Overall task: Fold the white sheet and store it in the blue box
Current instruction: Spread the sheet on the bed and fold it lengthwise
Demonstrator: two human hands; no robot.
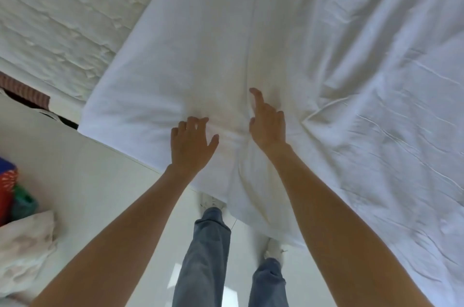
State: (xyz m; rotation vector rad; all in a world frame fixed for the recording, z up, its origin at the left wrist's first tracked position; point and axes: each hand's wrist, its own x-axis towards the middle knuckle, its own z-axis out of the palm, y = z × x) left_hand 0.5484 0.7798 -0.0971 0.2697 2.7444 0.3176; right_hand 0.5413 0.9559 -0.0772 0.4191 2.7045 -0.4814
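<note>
From the head view I look down on a wide white cotton sheet [301, 43], creased and rumpled, spread across the bed and hanging over its near edge toward the floor. At the upper left, beside the sheet, a bare strip of white quilted mattress cover [55, 18] shows.

My left hand [192, 142] lies palm down on the sheet near the bed's edge, its fingers [198, 122] spread and slightly curled, pressing the cloth with nothing pinched between them. My right hand [267, 123] sits just beside it, a little further in, turned on its side with the forefinger stretched forward and the other fingers curled under. A thick ridge of gathered cloth runs down between the two hands and over the edge; I cannot tell whether the right hand has a pinch of it or only pushes against it.

Below the hands are my legs in grey-blue trousers [208, 256] and white shoes [272, 249] on the pale glossy floor [100, 181]. At the left edge lie a crumpled pale cloth [25, 246] and a bundle of red, blue and green things [12, 193], too cut off to identify.
</note>
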